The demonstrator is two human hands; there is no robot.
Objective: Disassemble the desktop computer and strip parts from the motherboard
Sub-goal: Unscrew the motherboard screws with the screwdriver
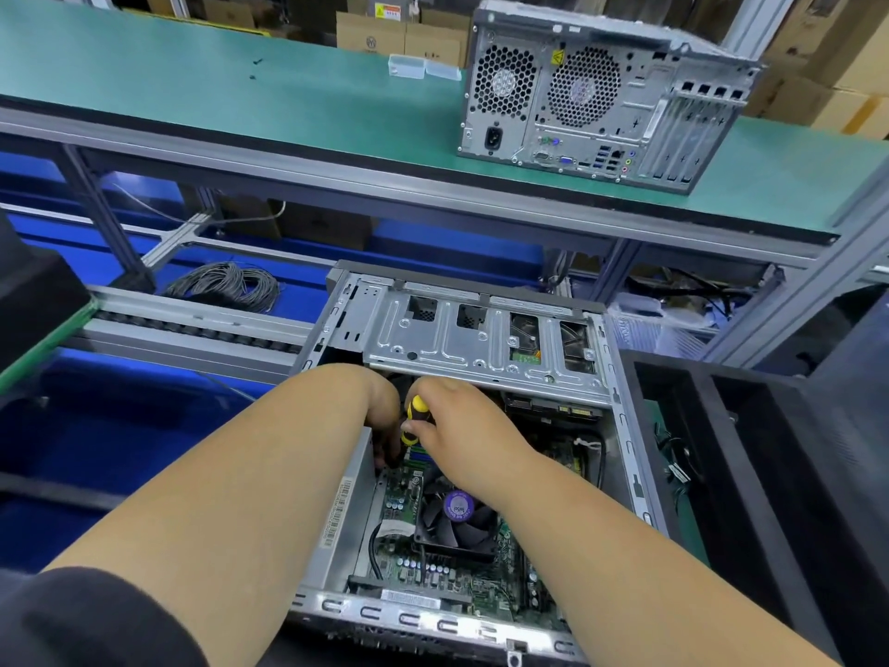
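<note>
An open grey desktop case (625, 426) lies flat before me, its green motherboard (433, 570) exposed with a black CPU fan (457, 517) at the centre. A metal drive cage (481, 339) spans the far half. My right hand (462, 426) grips a yellow-and-black screwdriver (412, 418), held upright over the board near the cage's front edge. My left hand (380, 411) reaches down into the case beside the screwdriver; its fingers are bent downward and mostly hidden, so whether they hold anything is unclear.
A second closed desktop tower (601, 98) stands on the green shelf (240, 103) behind. A coil of grey cable (226, 284) lies at the back left. Black frames (721, 474) sit right of the case, and blue bins (120, 426) sit to the left.
</note>
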